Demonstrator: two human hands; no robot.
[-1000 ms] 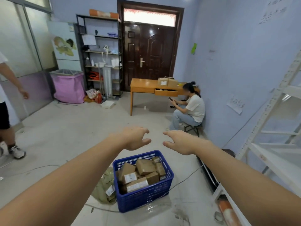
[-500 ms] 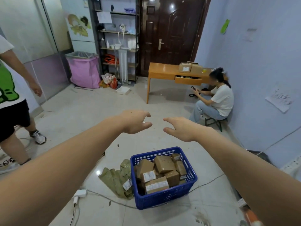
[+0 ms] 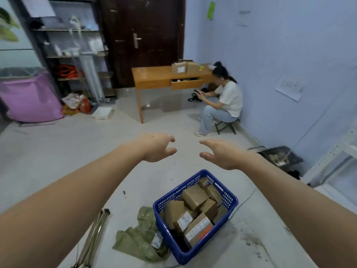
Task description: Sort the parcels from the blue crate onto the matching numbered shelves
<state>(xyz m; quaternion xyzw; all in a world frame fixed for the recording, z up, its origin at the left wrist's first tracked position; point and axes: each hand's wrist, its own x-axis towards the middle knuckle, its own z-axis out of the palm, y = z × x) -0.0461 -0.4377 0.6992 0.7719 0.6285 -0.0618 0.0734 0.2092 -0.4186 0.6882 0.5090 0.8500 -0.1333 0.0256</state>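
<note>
Crate [image 3: 195, 217] nearer — hands [image 3: 186, 149] unchanged

You are looking at labels too blurred to read on the parcels [image 3: 195, 196] piled over one another in the blue crate [image 3: 229, 200], while the white shelf frame [image 3: 336, 163] is running off the right edge.

The grey floor [image 3: 58, 155] carries a blue crate [image 3: 228, 198] full of brown parcels [image 3: 194, 196]. Touching its left side lies a crumpled green bag [image 3: 139, 236], and further left a bundle of thin rods [image 3: 94, 236]. Near the far wall stand a wooden table [image 3: 154, 76] and a pink bin [image 3: 29, 97].
</note>
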